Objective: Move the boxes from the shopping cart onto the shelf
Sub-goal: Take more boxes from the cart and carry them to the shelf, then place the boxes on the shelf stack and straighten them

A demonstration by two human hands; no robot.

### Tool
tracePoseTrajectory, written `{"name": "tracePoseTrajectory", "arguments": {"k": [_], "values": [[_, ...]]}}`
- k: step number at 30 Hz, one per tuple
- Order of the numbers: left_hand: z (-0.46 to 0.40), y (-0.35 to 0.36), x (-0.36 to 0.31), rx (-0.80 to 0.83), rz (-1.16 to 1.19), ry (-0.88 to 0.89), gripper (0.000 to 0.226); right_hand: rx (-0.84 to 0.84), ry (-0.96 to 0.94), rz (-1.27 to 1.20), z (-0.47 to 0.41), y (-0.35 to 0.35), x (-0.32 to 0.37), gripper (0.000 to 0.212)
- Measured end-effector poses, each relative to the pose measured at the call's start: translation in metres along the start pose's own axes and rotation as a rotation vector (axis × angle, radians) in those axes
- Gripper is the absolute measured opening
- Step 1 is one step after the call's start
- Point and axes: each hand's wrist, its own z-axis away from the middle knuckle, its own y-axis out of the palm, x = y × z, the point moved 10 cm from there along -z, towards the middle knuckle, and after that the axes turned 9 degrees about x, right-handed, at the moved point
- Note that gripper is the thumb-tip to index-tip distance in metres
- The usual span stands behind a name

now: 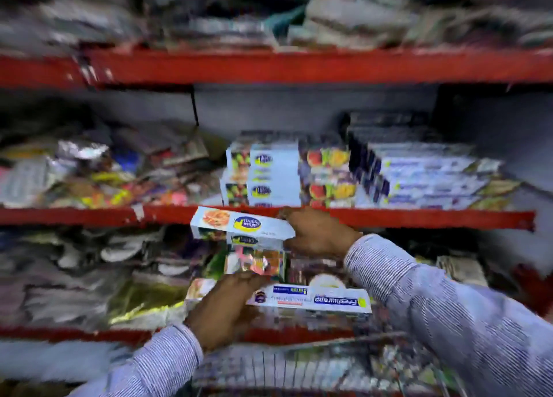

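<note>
My right hand point(317, 232) grips a stack of long white foil-wrap boxes point(239, 226) by their right end, held just below the red edge of the middle shelf point(419, 218). My left hand point(224, 304) holds another long white box point(314, 301), lower down and flat. Similar white boxes point(269, 175) stand stacked on the middle shelf right behind my right hand. The wire shopping cart point(299, 363) is at the bottom of the view, with more packets inside. The whole picture is blurred.
Longer blue-and-white boxes point(425, 178) fill the middle shelf on the right. Loose shiny packets point(89, 175) crowd its left half. A red upper shelf point(299, 66) runs overhead with bundled goods. The lower shelf point(89, 334) holds bagged items.
</note>
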Motion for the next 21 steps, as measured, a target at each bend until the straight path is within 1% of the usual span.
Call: {"name": "tracePoseTrajectory", "arguments": {"k": [2,5,7,10,12,16,21], "values": [[-0.014,-0.036,-0.004,-0.064,0.021,0.007,0.062,-0.016,0.016,-0.023,-0.007,-0.026,-0.005,0.051],[-0.035,-0.078,-0.002,-0.12,-0.007,-0.002,0.054,-0.054,0.014,-0.026,-0.02,-0.065,-0.011,0.054],[-0.05,-0.093,0.01,-0.107,-0.058,-0.017,0.053,-0.076,0.03,-0.017,-0.032,-0.085,-0.02,0.054],[-0.07,-0.113,0.021,-0.097,-0.067,-0.014,0.057,-0.072,0.074,-0.015,-0.053,-0.101,-0.041,0.057],[-0.082,-0.125,0.027,-0.092,-0.059,-0.02,0.057,-0.073,0.109,-0.026,-0.069,-0.108,-0.056,0.06],[-0.106,-0.136,0.044,-0.079,-0.066,-0.07,0.057,-0.076,0.148,-0.053,-0.094,-0.111,-0.078,0.054],[-0.127,-0.144,0.05,-0.076,-0.073,-0.105,0.058,-0.112,0.129,-0.026,-0.116,-0.101,-0.089,0.049]]}}
